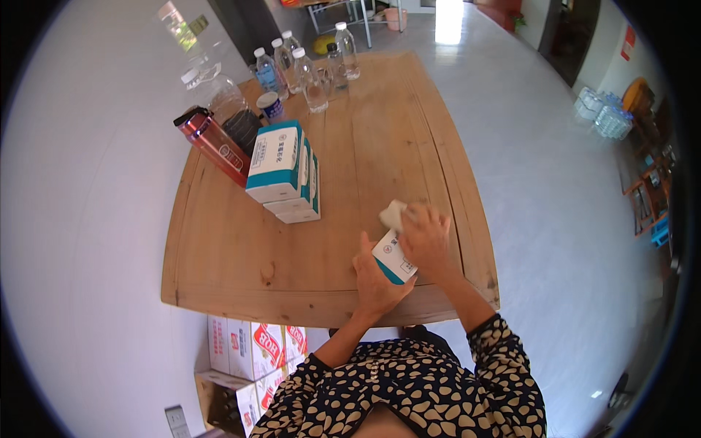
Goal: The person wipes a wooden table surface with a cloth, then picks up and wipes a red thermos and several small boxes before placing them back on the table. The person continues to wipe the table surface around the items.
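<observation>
A small white and teal box [393,258] rests near the table's front right edge. My left hand [380,283] is wrapped round its left and near sides. Over the box's right side is my right hand [426,241], slightly smeared by motion, with its fingers closed on a crumpled white cloth [393,214]. The cloth sticks out to the left of the fingers, at the far end of the box; whether it is fabric or paper I cannot tell. To the left, a stack of similar white and teal boxes [281,164] stands apart from both hands.
Beside the stack lean a red thermos [212,146] and a large clear jug [223,102]. Several plastic bottles [312,84] and a small blue and white cup [270,106] line the wooden table's [365,146] far left. Printed cartons [255,350] sit below the front left edge.
</observation>
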Demonstrator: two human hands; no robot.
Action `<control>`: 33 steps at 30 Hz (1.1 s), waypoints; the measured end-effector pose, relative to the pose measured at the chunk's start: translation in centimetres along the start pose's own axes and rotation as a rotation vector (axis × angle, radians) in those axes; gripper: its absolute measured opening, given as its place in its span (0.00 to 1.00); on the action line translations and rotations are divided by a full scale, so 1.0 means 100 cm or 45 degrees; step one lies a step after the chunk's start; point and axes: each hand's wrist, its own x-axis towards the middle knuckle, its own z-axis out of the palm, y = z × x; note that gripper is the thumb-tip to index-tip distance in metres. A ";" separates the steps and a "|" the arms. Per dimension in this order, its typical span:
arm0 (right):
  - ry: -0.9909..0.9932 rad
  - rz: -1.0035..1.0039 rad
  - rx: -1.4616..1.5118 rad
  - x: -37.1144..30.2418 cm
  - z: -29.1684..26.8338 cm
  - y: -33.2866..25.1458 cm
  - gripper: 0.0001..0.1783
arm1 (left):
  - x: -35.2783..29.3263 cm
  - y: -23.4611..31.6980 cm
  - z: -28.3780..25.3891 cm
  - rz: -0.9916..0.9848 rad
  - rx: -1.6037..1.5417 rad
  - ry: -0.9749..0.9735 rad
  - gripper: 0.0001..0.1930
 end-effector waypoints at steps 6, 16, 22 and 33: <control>-0.198 0.163 0.112 0.021 0.030 0.053 0.13 | -0.014 -0.011 0.014 -0.035 -0.048 0.061 0.64; -0.182 -0.331 0.449 -0.021 -0.008 -0.029 0.11 | -0.027 -0.037 0.026 0.098 0.055 0.167 0.65; -0.182 -0.022 0.072 0.021 0.018 0.035 0.09 | -0.016 -0.012 0.022 -0.058 -0.186 0.161 0.64; -0.094 -0.222 0.396 -0.045 -0.015 -0.054 0.19 | -0.024 -0.046 0.025 0.164 -0.057 0.200 0.59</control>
